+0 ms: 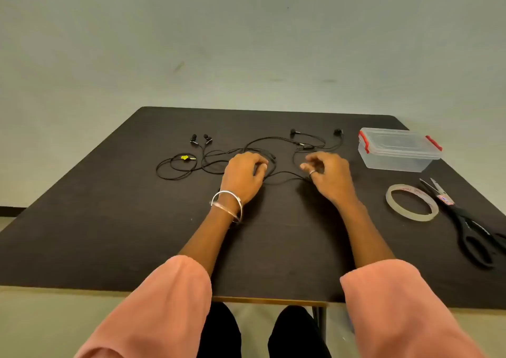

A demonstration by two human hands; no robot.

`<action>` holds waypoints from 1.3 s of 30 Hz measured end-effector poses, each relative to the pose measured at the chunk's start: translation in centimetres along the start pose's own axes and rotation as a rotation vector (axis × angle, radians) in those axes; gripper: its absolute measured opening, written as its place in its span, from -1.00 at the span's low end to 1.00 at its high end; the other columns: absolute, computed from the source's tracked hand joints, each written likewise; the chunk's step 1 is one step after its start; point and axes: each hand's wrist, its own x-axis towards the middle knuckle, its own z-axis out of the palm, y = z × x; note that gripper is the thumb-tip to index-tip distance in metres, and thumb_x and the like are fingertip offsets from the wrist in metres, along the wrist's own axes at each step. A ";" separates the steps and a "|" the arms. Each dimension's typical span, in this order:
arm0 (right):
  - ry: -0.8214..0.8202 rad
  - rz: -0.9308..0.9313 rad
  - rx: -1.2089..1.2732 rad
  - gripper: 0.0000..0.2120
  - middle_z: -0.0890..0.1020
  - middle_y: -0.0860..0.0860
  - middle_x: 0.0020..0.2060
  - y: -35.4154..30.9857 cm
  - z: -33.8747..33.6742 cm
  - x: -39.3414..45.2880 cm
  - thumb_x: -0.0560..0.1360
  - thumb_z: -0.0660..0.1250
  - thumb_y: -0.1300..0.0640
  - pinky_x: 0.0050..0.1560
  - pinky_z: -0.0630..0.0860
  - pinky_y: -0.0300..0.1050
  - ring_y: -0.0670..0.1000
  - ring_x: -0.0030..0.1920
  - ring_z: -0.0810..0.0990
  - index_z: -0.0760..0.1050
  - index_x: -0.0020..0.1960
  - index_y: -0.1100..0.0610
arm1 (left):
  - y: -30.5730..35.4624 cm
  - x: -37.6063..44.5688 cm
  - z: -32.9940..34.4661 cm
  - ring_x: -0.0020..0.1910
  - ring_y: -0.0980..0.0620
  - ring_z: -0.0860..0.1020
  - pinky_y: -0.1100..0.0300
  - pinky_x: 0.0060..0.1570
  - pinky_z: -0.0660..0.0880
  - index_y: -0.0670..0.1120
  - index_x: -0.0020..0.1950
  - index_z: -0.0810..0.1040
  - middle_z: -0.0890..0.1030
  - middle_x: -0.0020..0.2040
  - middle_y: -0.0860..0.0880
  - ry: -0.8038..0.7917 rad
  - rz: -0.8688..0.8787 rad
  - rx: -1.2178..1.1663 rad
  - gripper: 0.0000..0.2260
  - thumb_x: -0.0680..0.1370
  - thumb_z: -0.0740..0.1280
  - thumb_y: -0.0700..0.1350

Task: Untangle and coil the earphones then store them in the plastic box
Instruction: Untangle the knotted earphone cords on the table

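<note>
- The person's left hand (244, 175) and right hand (327, 172) sit in the middle of the dark table (109, 234), right on the earphones (262, 152).
- The left hand's fingers are curled down over the wire. They look like they grip it, but the wire under the fingers is hidden.
- The right hand's fingers are bent near a loop of wire. It cannot be told if they pinch it or only touch it.
- The step now looks like the start of the untangling, as the wires are still crossed.
- To do it well, the person should hold one wire still with one hand and pull the other wire out slowly, loop by loop. Fast pulls could make a tight knot.
- It helps to follow one wire from its plug to its buds.
- The earphones are thin and black, and there seem to be two sets. One pair of buds lies toward the far left and one pair toward the far right.
- A yellow tag (185, 157) sits on a loose coil at the left.
- The plastic box (398, 149) with red clips is near the far right corner, with its lid on.
</note>
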 end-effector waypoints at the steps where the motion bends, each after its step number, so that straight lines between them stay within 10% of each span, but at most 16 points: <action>1: -0.072 0.001 -0.016 -0.67 0.64 0.04 -0.03 0.2 -0.2 0.0 0.46 0.44 0.00 0.09 0.53 -0.07 0.01 0.02 0.58 0.58 0.14 0.16 | -0.2 0.1 0.2 0.10 -0.03 0.55 0.13 0.13 0.45 -0.09 0.09 0.63 0.66 0.03 -0.03 -0.008 -0.010 -0.008 -0.83 0.57 0.29 -0.14; 7: -0.302 -0.159 -0.329 -0.83 0.53 -0.01 -0.09 -0.4 0.9 1.1 0.49 0.38 0.00 0.07 0.42 0.03 0.08 0.05 0.46 0.61 0.01 0.08 | -0.5 1.0 0.9 0.14 -0.07 0.47 0.08 0.13 0.42 -0.05 0.17 0.61 0.64 0.05 -0.02 -0.016 0.130 0.097 -0.78 0.56 0.31 -0.04; 14: -0.266 -0.222 0.064 -0.99 0.59 -0.03 -0.35 -2.0 0.9 0.5 0.54 0.32 0.18 -0.29 0.46 -0.22 -0.10 -0.34 0.54 0.51 -0.06 0.09 | -0.2 0.9 1.9 0.02 -0.02 0.50 0.07 0.06 0.31 -0.02 0.11 0.60 0.63 -0.07 0.02 -0.064 0.200 0.203 -0.82 0.61 0.23 -0.07; 20: -0.182 -0.157 0.099 -0.85 0.57 0.06 -0.44 -1.2 -0.4 -0.2 0.49 0.41 0.07 -0.31 0.45 -0.10 -0.04 -0.43 0.47 0.60 -0.15 0.16 | 0.6 0.1 0.0 -0.50 0.15 0.39 0.36 -0.41 0.35 -0.16 -0.11 0.55 0.43 -0.46 0.07 0.087 -0.020 -0.404 -0.76 0.66 0.14 -0.20; 32: 0.140 -0.104 0.173 -0.87 0.63 0.00 -0.12 0.3 -1.3 -1.6 0.51 0.36 0.25 -0.07 0.44 -0.43 -0.07 -0.08 0.56 0.63 0.03 0.20 | 2.6 1.8 -7.2 -0.57 0.11 0.14 0.24 -0.57 0.11 -0.12 -0.20 0.49 0.26 -0.53 0.04 0.446 -0.518 -1.394 -0.67 0.67 0.09 -0.04; 35: 0.234 -0.004 0.209 -0.84 0.62 0.00 -0.07 0.5 -1.6 -1.6 0.53 0.35 0.25 -0.09 0.45 -0.47 -0.10 -0.09 0.55 0.60 0.09 0.19 | 2.5 2.0 -7.8 -0.58 0.10 0.19 0.27 -0.57 0.13 -0.10 -0.24 0.53 0.32 -0.53 0.05 0.467 -0.582 -1.085 -0.69 0.63 0.16 -0.03; 39: 0.292 0.065 0.289 -0.83 0.65 0.03 -0.07 -0.1 -1.9 -1.7 0.53 0.35 0.22 -0.04 0.51 -0.34 -0.09 -0.06 0.58 0.61 0.10 0.18 | 1.2 1.5 -6.6 -0.30 -0.10 0.54 0.11 -0.23 0.44 -0.14 -0.25 0.58 0.60 -0.30 -0.11 0.117 -0.523 -0.116 -0.67 0.52 0.31 0.10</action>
